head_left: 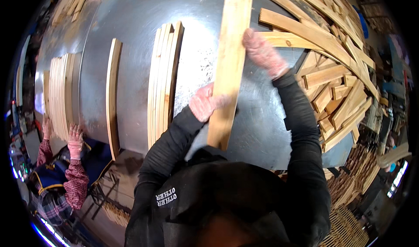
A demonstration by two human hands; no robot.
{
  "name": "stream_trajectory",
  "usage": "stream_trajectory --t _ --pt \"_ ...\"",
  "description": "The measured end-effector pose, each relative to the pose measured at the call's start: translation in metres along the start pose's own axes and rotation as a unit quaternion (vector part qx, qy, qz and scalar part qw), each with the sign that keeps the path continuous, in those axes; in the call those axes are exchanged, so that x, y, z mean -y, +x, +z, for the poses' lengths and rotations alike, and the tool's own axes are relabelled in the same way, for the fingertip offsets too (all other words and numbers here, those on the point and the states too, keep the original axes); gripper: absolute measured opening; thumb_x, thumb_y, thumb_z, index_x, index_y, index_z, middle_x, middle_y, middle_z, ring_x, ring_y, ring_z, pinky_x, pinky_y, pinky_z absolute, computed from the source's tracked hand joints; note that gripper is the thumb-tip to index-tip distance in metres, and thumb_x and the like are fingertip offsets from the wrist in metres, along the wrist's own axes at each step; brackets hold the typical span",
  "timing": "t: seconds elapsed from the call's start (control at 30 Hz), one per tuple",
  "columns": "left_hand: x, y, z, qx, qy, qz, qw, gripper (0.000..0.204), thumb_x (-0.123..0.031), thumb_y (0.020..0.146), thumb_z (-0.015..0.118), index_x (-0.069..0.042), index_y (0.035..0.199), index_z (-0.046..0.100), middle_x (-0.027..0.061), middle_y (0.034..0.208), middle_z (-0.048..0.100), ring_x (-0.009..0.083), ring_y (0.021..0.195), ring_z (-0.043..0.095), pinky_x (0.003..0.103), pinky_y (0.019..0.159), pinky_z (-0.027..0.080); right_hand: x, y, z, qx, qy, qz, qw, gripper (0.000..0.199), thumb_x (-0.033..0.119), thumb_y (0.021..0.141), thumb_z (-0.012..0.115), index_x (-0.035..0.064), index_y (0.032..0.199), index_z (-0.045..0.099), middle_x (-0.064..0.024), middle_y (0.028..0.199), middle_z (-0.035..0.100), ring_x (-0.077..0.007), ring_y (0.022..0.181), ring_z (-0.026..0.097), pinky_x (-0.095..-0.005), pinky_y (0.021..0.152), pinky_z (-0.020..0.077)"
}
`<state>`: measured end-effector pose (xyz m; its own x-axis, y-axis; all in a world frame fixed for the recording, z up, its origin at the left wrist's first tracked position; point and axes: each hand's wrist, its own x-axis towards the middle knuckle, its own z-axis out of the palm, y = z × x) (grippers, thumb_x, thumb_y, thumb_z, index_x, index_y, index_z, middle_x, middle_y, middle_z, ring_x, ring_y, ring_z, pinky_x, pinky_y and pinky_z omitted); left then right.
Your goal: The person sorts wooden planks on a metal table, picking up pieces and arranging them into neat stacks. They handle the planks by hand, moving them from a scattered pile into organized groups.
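A long, flat wooden board is raised in front of me over the metal table, one end running out past the top of the view. My left hand, in a pinkish work glove, is closed around its left edge near the lower end, thumb across the face. Higher up, my right hand, gloved alike and slightly blurred, is closed at the right edge; some of its fingertips are hidden. Left of the board stands a row of several narrow wooden strips, side by side on the table. Farther left lies a single strip.
The metal tabletop spreads under everything. A heap of loose boards and short offcuts crowds the right side. At far left, a co-worker's gloved hands touch a stack of strips. More timber lies at the upper left.
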<state>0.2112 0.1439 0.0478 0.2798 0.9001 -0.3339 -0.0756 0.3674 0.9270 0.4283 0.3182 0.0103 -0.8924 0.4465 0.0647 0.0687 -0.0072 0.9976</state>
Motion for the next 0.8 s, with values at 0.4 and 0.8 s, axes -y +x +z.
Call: stream_trajectory --t 0.4,0.8 --pt "0.015 0.002 -0.070 -0.186 0.088 -0.062 0.976 0.037 -0.038 0.088 0.067 -0.002 0.092 0.063 0.0026 0.076 0.059 0.0119 0.068 0.052 0.031 0.062 0.045 0.001 -0.083 0.172 0.419 0.603 0.087 0.674 0.088 0.010 0.074 0.072 0.0197 0.151 0.030 -0.0183 0.128 0.058 -0.0353 0.117 0.058 -0.0416 0.098 0.0490" --pt "-0.010 -0.031 -0.043 -0.256 0.386 -0.102 0.880 0.042 -0.035 0.091 0.059 0.000 0.115 0.057 0.0245 0.097 0.067 0.0423 0.093 0.065 0.047 0.081 0.051 -0.074 -0.044 0.157 0.254 0.877 0.057 0.405 0.044 0.030 0.078 0.070 0.0029 0.112 0.065 -0.0136 0.093 0.067 -0.0223 0.085 0.065 -0.0343 0.076 0.0519"
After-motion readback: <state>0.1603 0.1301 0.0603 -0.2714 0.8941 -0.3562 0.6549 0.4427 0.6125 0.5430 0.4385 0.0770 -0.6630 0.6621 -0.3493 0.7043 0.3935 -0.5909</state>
